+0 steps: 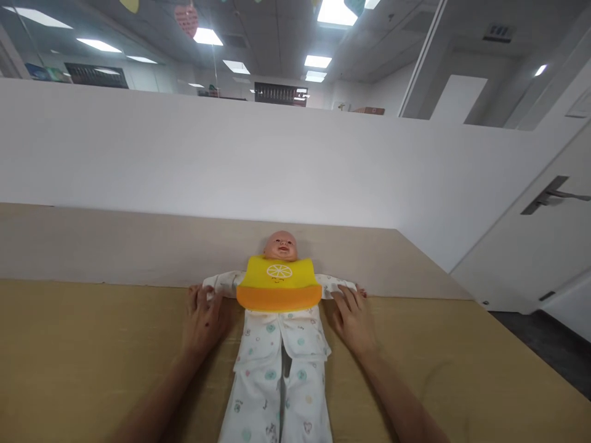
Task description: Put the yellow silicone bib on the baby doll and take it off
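The doll [282, 247] lies face-up on the worktop [92, 351], bib [295, 283] over its chest. Your left hand [205, 317] and right hand [353, 317] touch its sleeves [228, 283], apparently steadying outstretched arms; whether either pinches cloth, I cannot tell.

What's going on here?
A person has both hands on a doll lying face up on a table, arms stretched out to the sides. The left hand is at the end of one sleeve, the right hand at the end of the other; whether they grip or just rest there, I can't tell. A yellow bib with an orange lower edge lies over the doll's chest, on top of its white printed clothes.
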Action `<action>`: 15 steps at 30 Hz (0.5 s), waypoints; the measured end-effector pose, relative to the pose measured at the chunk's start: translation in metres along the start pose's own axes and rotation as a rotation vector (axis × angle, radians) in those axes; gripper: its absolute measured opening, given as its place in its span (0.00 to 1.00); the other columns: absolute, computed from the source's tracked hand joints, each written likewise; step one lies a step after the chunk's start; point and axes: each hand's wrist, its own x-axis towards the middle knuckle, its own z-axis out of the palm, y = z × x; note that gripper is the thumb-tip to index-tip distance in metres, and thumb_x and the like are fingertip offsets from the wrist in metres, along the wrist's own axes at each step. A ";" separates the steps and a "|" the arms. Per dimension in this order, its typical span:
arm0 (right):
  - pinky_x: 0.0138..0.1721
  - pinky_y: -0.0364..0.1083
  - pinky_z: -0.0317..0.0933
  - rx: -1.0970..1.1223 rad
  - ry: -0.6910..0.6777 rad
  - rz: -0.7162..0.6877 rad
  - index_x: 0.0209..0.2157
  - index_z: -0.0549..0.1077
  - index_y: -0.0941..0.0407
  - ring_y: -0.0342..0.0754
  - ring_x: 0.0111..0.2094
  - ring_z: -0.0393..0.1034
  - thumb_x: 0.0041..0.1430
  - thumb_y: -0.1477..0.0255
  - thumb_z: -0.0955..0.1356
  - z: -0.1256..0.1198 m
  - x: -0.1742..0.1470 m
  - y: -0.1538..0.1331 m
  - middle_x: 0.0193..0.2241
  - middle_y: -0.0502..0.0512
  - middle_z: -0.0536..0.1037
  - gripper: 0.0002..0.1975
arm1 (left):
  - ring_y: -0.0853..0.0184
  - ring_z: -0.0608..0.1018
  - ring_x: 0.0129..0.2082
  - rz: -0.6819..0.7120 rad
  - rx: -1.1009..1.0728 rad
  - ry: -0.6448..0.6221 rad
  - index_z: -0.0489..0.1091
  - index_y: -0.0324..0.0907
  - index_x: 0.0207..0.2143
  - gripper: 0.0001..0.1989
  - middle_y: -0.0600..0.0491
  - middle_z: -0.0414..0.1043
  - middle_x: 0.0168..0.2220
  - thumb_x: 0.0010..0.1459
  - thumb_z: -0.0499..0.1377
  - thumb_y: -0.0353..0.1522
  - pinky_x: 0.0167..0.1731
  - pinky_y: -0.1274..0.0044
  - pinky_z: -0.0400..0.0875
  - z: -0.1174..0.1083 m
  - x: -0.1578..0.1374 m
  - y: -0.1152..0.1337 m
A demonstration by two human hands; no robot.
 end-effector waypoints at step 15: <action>0.47 0.54 0.67 0.584 -0.089 0.237 0.57 0.58 0.55 0.55 0.48 0.69 0.48 0.79 0.61 -0.027 -0.049 -0.075 0.49 0.62 0.71 0.31 | 0.58 0.69 0.43 -0.218 -0.278 -0.548 0.70 0.41 0.38 0.14 0.49 0.71 0.41 0.49 0.50 0.25 0.44 0.67 0.61 -0.054 -0.049 0.062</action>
